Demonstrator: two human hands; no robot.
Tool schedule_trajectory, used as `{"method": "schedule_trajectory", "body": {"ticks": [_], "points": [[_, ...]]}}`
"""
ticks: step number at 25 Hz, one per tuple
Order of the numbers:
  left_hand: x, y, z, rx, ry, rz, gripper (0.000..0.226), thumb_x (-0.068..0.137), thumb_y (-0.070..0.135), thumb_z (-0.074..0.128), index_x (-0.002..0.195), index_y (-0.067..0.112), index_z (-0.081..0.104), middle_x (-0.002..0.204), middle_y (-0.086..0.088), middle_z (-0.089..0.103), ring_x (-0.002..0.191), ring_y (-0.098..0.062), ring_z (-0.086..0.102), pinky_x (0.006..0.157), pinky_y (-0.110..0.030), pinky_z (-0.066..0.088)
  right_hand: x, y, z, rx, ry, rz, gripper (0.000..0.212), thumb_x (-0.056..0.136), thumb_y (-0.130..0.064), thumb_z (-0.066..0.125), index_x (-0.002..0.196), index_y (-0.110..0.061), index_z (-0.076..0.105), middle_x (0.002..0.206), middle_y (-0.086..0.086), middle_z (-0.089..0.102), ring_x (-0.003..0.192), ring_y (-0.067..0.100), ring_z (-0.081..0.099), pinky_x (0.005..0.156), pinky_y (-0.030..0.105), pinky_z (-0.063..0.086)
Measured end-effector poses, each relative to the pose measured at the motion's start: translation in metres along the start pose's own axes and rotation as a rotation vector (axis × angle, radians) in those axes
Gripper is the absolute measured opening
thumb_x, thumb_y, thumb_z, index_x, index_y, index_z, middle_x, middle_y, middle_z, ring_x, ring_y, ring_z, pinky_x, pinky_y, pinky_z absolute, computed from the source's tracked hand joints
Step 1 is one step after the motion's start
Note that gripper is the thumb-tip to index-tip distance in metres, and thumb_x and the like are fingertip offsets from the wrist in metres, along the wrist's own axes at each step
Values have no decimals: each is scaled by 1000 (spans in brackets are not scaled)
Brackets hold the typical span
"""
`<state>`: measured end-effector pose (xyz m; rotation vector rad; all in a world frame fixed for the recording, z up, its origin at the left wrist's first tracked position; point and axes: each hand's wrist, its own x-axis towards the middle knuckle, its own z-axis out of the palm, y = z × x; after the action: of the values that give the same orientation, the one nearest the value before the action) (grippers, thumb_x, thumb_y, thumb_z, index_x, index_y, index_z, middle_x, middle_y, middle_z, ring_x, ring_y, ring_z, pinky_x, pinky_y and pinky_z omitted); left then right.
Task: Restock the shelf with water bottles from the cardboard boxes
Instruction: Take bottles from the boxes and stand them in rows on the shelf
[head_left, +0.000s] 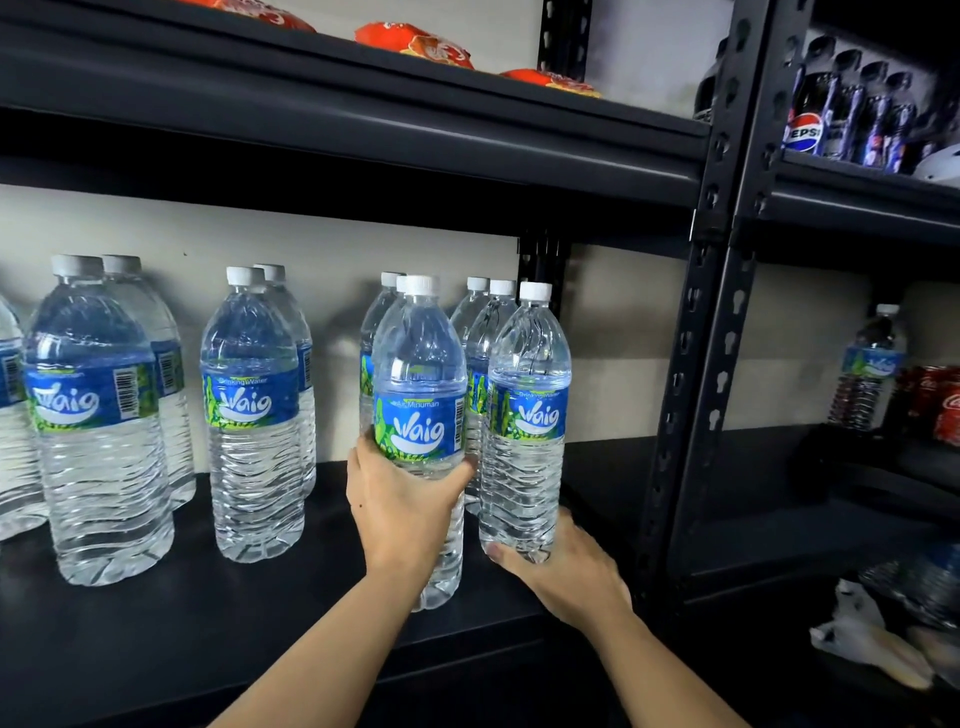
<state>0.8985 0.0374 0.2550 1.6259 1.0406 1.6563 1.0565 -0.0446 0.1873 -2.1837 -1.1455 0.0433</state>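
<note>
Head view, looking onto a dark metal shelf (260, 623); nearest, the left hand (402, 501) wraps its fingers round the middle of an upright water bottle (420, 374), just below its blue label; just right of it, the right hand (569, 569) clasps the base of a second water bottle (525, 431), thumb in front, fingers behind; both bottles stand side by side, almost touching, near the shelf's right end; directly behind them, more capped bottles (480, 332) line up toward the back wall; further left stand two more rows of bottles (254, 415); above, orange snack packets (415, 44) lie on the upper shelf; far right, cola bottles (831, 124) and red cans (945, 405) fill a neighbouring rack.
</note>
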Motion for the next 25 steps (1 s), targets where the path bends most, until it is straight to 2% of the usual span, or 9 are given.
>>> {"method": "schedule_trajectory", "body": {"ticks": [2,5,8,10,13,15,17,20,25], "points": [[-1,-3,1,22,-27,10,91,54,43,94,127,10,51,117,-4,58,117,-23,54,98,-29,41,1,0,-1,-7,-7,8,96,56,-97,46,132,-38,42,124,-13,60,118,16,56,98,37,45],[-5,-9,-4,53,-142,33,120,51,45,96,146,7,33,136,-5,46,133,-21,41,112,-31,33,-1,-2,-2,-4,-24,10,98,56,-97,45,134,-39,39,127,-13,59,120,16,55,97,39,46],[-14,-38,-14,29,-327,-59,132,45,33,99,149,14,20,136,2,48,130,-15,47,112,-30,35,-1,-3,-6,7,-45,9,101,59,-97,45,140,-38,36,135,-12,54,125,17,52,96,36,44],[-20,-58,-23,45,-431,-187,123,42,31,100,141,20,29,124,7,61,116,-13,60,106,-33,44,-3,-4,-8,19,-44,32,97,62,-94,48,139,-37,36,137,-13,52,126,18,51,92,35,42],[-19,-69,-26,99,-462,-293,91,40,36,99,116,30,49,102,9,72,96,-7,68,92,-33,55,-3,-5,-10,22,-40,50,93,63,-92,49,137,-38,37,135,-14,53,125,18,52,91,35,42],[-18,-66,-25,104,-455,-310,82,43,39,98,109,31,51,95,11,72,91,-4,68,84,-27,55,-4,-5,-9,10,-38,46,94,63,-93,48,138,-38,35,136,-14,53,125,17,53,93,35,43],[-16,-62,-22,127,-454,-315,77,50,39,96,110,28,49,92,13,70,87,-1,65,75,-20,49,-5,-4,-8,1,-20,32,94,63,-93,46,137,-37,35,134,-14,54,124,16,54,95,35,44],[-15,-62,-19,151,-432,-314,75,53,41,95,110,25,49,91,15,66,84,-1,62,74,-21,44,-6,-5,-9,-24,-17,22,93,64,-94,45,137,-37,37,133,-13,55,123,17,53,94,35,44],[-17,-60,-19,167,-403,-310,76,55,39,95,111,21,48,91,15,63,87,-11,60,79,-23,43,-8,-6,-7,-48,-3,6,89,66,-92,45,135,-35,40,132,-11,56,123,17,54,96,35,45]]}}
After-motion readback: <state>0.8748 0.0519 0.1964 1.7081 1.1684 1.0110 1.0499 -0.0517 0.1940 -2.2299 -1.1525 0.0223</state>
